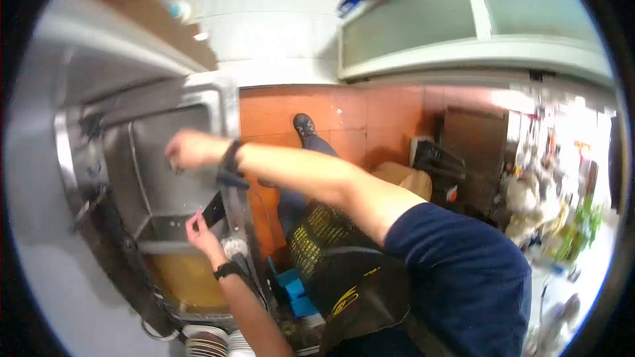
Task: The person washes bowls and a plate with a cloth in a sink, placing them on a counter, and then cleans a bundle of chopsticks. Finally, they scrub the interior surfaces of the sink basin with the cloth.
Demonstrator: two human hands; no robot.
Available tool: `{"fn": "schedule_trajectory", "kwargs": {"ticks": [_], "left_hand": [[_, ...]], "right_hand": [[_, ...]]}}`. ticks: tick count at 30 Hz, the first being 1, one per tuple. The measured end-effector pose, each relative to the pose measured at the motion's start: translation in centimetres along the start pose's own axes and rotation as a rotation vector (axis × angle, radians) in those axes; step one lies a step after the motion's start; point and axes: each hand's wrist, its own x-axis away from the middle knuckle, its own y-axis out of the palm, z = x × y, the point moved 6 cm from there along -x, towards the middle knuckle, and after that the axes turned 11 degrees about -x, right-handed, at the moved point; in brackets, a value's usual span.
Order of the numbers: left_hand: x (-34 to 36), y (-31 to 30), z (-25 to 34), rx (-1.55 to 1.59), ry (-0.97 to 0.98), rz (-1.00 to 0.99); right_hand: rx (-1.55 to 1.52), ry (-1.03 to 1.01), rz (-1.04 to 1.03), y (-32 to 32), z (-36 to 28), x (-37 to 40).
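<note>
I inspect a metal sink [229,109] with a divider [173,246] between two basins. Cloudy, yellow-brown liquid [188,281] lies in one basin. On the rim beside me I record a whitish, rounded item [235,247], too blurred to identify.

Black flat piece [213,210], straight-edged, aslant at the near side of the metal sink [230,112], details blurred.

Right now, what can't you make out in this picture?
All in the head view:
Right hand: blur hides whether it holds anything.
Left hand: fingertips too small to show their grip.
Dark object beside it: too blurred to identify.
Stacked dishes: cut off by the bottom edge.
Yellow lettering: too blurred to read.
</note>
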Motion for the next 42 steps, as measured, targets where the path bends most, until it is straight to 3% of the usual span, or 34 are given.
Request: {"fn": "schedule_trajectory", "kwargs": {"ticks": [1,2,3,5,6,7,9,11,13,14,17,20,23,26,29,33,42], "left_hand": [[-0.1,-0.4,0.1,-0.031,-0.009,-0.013],[-0.2,-0.5,-0.1,-0.052,-0.015,-0.019],[-0.2,-0.5,-0.5,-0.068,-0.029,-0.011],[0.7,0.0,0.7,-0.051,-0.1,0.036],[1.0,0.3,0.6,0.039,-0.156,0.028],[1.2,0.3,1.3,-0.059,-0.072,0.011],[2.3,1.5,4.4,-0.15,-0.089,0.035],[1.4,1.0,0.5,-0.061,-0.05,0.001],[1.6,1.3,2.5,-0.255,-0.039,-0.012],[1.5,1.5,2.4,-0.295,-0.039,-0.01],[0.9,0.6,0.7,-0.264,-0.068,-0.002],[0.9,0.9,1.9,-0.425,-0.1,0.057],[1.2,1.6,3.0,-0.469,-0.047,0.057],[1.0,1.0,1.8,-0.416,-0.067,0.085],[1.1,0.9,1.9,-0.418,-0.087,0.102],[1.1,1.1,1.8,-0.323,-0.047,0.126],[0.7,1.4,1.9,-0.303,-0.009,0.102]], "right_hand": [[0.286,0.042,0.033,2.1,1.4,-1.1],[-0.21,-0.245,0.257,0.3,-0.4,0.2],[-0.719,0.068,0.097,-2.0,-1.9,2.2],[-0.975,0.034,0.149,-7.4,-0.1,4.7],[-0.941,0.043,0.196,-10.5,3.0,6.4],[-0.92,0.06,0.254,-13.3,7.2,8.2],[-0.859,0.239,0.27,-16.7,18.2,10.8],[-0.66,0.539,0.253,-15.9,28.0,11.6],[-0.338,0.699,0.052,-12.4,36.6,9.8],[-0.166,0.697,0.031,-11.5,39.1,8.1],[-0.055,0.517,0.085,-8.1,43.7,1.4],[-0.181,0.584,0.141,-2.8,51.7,-7.2],[-0.158,0.531,0.14,-2.0,49.8,-10.2],[-0.072,0.414,0.295,-1.4,48.3,-11.2],[-0.029,0.504,0.332,-1.3,48.3,-11.5],[-0.353,0.673,0.085,-0.2,49.8,-11.7],[-0.401,0.648,0.188,0.2,51.9,-11.8]]}}
